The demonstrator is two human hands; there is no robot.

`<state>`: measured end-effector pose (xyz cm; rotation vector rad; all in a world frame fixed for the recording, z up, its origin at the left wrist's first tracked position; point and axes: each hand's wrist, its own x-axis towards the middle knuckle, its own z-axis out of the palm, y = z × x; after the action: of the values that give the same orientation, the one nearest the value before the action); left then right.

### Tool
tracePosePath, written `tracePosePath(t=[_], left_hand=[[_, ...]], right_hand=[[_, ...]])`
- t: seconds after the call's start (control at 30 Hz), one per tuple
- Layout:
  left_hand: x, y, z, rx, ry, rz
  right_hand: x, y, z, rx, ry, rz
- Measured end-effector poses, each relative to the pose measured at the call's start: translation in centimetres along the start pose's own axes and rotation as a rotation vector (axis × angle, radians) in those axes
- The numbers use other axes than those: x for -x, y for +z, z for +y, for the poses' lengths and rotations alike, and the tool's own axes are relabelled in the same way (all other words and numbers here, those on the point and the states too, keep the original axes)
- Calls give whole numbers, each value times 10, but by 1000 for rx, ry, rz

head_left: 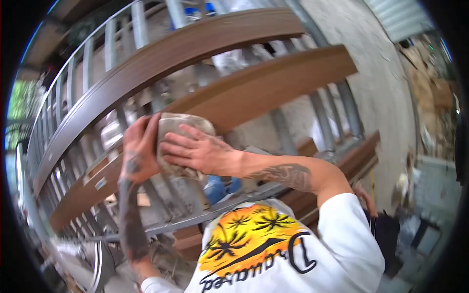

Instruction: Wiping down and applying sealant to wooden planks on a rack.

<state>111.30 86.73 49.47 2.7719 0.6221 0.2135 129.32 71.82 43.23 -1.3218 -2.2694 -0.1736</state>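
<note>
A pale grey-brown, rounded bundle (171,120) with a shiny, wrinkled edge lies between my hands, over the near wooden plank. What it is made of is too blurred to tell. My left hand (139,151) closes along its left side, with the fingers pointing away from me. Across its top lies my right hand (198,152), fingers stretched and slightly apart. The brown plank (273,90) runs beneath the bundle and slants across the metal rack; the bundle and my hands cover its middle stretch.
A second, longer brown plank (185,46) rests farther off on the rack. The rack has grey metal bars (139,22). More boards (361,156) lie low at the near right. A blue object (215,189) shows below the bars. Concrete floor (376,73) extends to the right.
</note>
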Motion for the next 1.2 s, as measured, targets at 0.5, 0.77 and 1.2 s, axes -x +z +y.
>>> tracePosePath(t=[0.5,0.77,1.2], left_hand=[[-19,2,20,-114,-34,-203],[-5,-6,19,-181,-37,-235],[-88,-7,92,-179,247,-312]], right_hand=[[161,-120,89,77,360,-65],[110,-48,46,-141,284,201],[161,-78,99,441,1117,557]])
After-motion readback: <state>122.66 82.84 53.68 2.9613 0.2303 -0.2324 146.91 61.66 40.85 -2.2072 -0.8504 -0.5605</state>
